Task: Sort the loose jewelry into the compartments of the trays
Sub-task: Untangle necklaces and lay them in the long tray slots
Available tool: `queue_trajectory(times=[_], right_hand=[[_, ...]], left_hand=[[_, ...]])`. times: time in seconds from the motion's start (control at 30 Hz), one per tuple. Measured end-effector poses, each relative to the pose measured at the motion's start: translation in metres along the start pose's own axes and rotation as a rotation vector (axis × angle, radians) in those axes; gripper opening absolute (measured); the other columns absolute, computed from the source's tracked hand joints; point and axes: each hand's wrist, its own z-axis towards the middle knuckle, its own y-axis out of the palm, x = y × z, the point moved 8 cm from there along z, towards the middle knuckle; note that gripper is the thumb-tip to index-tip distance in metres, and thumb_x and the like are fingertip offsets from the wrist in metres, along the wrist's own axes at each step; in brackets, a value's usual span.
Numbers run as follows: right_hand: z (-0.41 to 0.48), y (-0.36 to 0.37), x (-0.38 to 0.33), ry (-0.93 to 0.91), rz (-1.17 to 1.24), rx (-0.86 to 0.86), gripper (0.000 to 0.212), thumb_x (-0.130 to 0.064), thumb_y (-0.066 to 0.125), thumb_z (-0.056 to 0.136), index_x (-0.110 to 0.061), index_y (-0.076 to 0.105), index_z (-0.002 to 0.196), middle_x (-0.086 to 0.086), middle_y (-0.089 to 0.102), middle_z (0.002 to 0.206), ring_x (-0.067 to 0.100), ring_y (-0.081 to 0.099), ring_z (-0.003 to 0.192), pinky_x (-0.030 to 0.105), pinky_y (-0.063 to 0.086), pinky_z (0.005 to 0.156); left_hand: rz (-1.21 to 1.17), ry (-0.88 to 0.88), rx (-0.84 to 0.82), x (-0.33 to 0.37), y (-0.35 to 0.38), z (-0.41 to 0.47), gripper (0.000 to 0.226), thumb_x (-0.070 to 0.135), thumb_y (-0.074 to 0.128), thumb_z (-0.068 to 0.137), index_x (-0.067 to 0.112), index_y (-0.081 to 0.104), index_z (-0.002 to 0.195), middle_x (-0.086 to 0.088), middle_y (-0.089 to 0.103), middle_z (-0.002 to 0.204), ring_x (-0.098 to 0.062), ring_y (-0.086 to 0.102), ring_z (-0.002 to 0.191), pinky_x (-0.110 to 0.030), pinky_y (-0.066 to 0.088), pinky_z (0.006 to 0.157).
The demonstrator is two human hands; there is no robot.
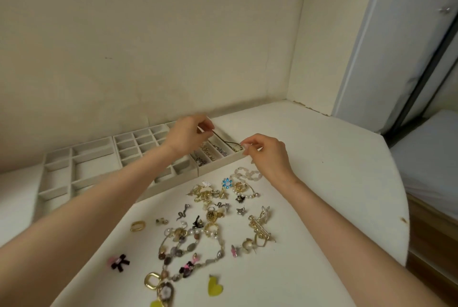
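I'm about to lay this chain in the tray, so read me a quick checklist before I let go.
1. Left grip pinches one chain end: ok.
2. Right grip pinches the other end: ok.
3. Chain stretched between the grips: ok.
4. Chain lined up over the rightmost slot of the tray: ok.
5. That slot free underneath: cannot tell.
6. Pile all sorted: not ok, many pieces lie on the table.

Chain (224,139) strung between the left fingers (205,124) and the right fingers (247,145), over the rightmost slot of the tray (218,166). Other chains (210,153) lie in the slots just left of it. Two more trays (138,143) sit further left of the fingers, and the loose pile (213,220) lies nearer than them, on the table (322,183).
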Motion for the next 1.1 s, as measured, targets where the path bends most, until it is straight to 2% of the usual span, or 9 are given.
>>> queue_trajectory(times=[0.13, 0.27, 0.53, 0.63, 0.7, 0.8, 0.93, 1.03, 1.1], right_hand=[[-0.012, 0.005, -0.01, -0.018, 0.022, -0.048, 0.012, -0.021, 0.061, 0.088, -0.021, 0.073, 0.091, -0.003, 0.071, 0.081, 0.013, 0.061, 0.072, 0.039, 0.054, 0.076], [-0.024, 0.007, -0.019, -0.04, 0.05, -0.066, 0.011, -0.02, 0.062, 0.088, -0.024, 0.072, 0.09, -0.003, 0.071, 0.079, 0.008, 0.059, 0.064, 0.039, 0.056, 0.074], [-0.026, -0.017, 0.0, 0.066, 0.108, 0.063, 0.015, -0.017, 0.06, 0.088, -0.026, 0.07, 0.083, -0.008, 0.069, 0.07, 0.013, 0.061, 0.061, 0.042, 0.055, 0.076], [-0.028, -0.017, 0.016, 0.133, 0.094, 0.05, 0.018, -0.013, 0.059, 0.088, -0.026, 0.07, 0.08, -0.005, 0.069, 0.069, 0.013, 0.062, 0.065, 0.044, 0.055, 0.078], [-0.03, -0.014, 0.021, 0.152, 0.081, 0.02, 0.019, -0.012, 0.058, 0.087, -0.024, 0.07, 0.079, -0.003, 0.069, 0.069, 0.009, 0.06, 0.059, 0.044, 0.055, 0.079], [-0.031, -0.011, 0.021, 0.135, 0.075, -0.001, 0.018, -0.011, 0.059, 0.086, -0.023, 0.071, 0.079, -0.005, 0.068, 0.068, 0.004, 0.059, 0.057, 0.042, 0.056, 0.077], [-0.034, -0.006, 0.012, 0.086, 0.035, -0.047, 0.013, -0.013, 0.065, 0.083, -0.022, 0.074, 0.083, -0.006, 0.067, 0.074, 0.009, 0.063, 0.073, 0.035, 0.054, 0.077], [-0.038, -0.001, -0.001, -0.006, -0.022, -0.115, 0.01, -0.02, 0.067, 0.084, -0.026, 0.074, 0.088, -0.007, 0.066, 0.088, 0.002, 0.056, 0.072, 0.021, 0.043, 0.07], [-0.042, 0.006, -0.01, -0.075, -0.078, -0.171, 0.011, -0.026, 0.067, 0.085, -0.03, 0.072, 0.093, -0.01, 0.062, 0.096, 0.003, 0.051, 0.076, 0.018, 0.038, 0.07]], left_hand=[[-0.023, 0.014, -0.063, 0.014, 0.002, -0.028, 0.008, 0.016, 0.063, 0.086, 0.017, 0.064, 0.095, 0.009, 0.065, 0.087, -0.012, 0.06, 0.076, -0.024, 0.048, 0.073], [-0.055, 0.009, -0.11, 0.027, -0.001, -0.051, 0.009, 0.013, 0.063, 0.086, 0.015, 0.064, 0.095, 0.012, 0.063, 0.082, -0.008, 0.061, 0.071, -0.014, 0.045, 0.061], [-0.057, 0.005, -0.112, 0.032, -0.008, -0.084, 0.01, 0.015, 0.064, 0.086, 0.017, 0.065, 0.096, 0.005, 0.065, 0.09, -0.012, 0.061, 0.08, -0.014, 0.043, 0.065], [-0.067, -0.029, -0.102, 0.029, -0.01, -0.091, 0.009, 0.014, 0.064, 0.086, 0.019, 0.065, 0.093, 0.004, 0.066, 0.09, -0.011, 0.062, 0.077, -0.016, 0.047, 0.066], [-0.06, -0.036, -0.107, 0.029, -0.011, -0.095, 0.009, 0.014, 0.064, 0.086, 0.018, 0.065, 0.094, 0.007, 0.065, 0.087, -0.005, 0.059, 0.072, -0.009, 0.044, 0.062], [-0.067, -0.043, -0.119, 0.03, -0.011, -0.101, 0.009, 0.014, 0.064, 0.086, 0.019, 0.064, 0.095, 0.013, 0.062, 0.083, -0.002, 0.057, 0.068, -0.008, 0.042, 0.062], [-0.068, -0.035, -0.138, 0.031, -0.006, -0.105, 0.01, 0.014, 0.064, 0.086, 0.019, 0.064, 0.094, 0.008, 0.066, 0.086, -0.011, 0.061, 0.076, -0.016, 0.045, 0.068], [-0.005, 0.003, -0.141, 0.037, 0.002, -0.108, 0.013, 0.016, 0.064, 0.086, 0.019, 0.064, 0.099, 0.009, 0.066, 0.091, -0.009, 0.058, 0.081, -0.015, 0.044, 0.07], [0.043, 0.041, -0.136, 0.042, 0.006, -0.109, 0.018, 0.018, 0.063, 0.087, 0.019, 0.063, 0.105, 0.009, 0.064, 0.098, -0.008, 0.056, 0.085, -0.016, 0.043, 0.073]])
